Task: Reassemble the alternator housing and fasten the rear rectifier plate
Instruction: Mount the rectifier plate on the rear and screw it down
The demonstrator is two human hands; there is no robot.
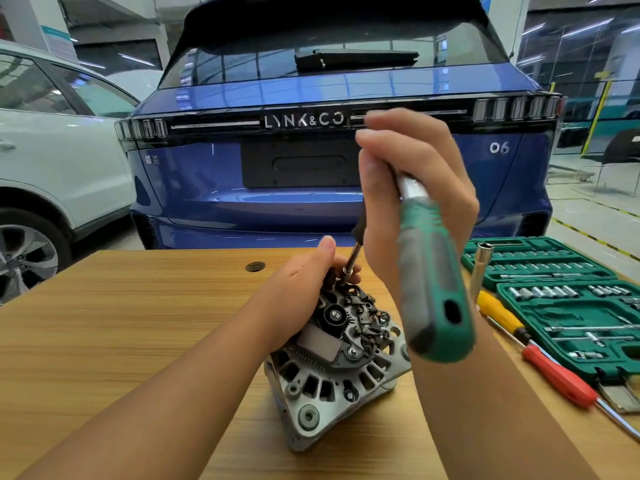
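The alternator (pixel 337 362) stands on the wooden table (pixel 121 323), near its front edge, with the rear end tilted up toward the camera. The dark rectifier plate (pixel 360 317) sits on that upper end, its small terminals and nuts exposed.

The left hand (pixel 304 282) grips the alternator's far upper edge, fingers curled over it and thumb raised. The right hand (pixel 412 188) is wrapped around a ratchet (pixel 433 282) near its head; the green and grey handle slants down toward the camera, blurred. From the head a thin extension (pixel 355 254) runs down to a small socket (pixel 347 270) that meets the plate's far rim, just beside the left fingers.

To the right lies an open green socket case (pixel 554 292). A loose steel tube socket (pixel 479 268) leans at its near corner, and a yellow screwdriver (pixel 498 315) and a red screwdriver (pixel 557 377) lie along the case's front edge. A blue car (pixel 329 98) stands beyond the table, and a white car (pixel 52 133) to the left.
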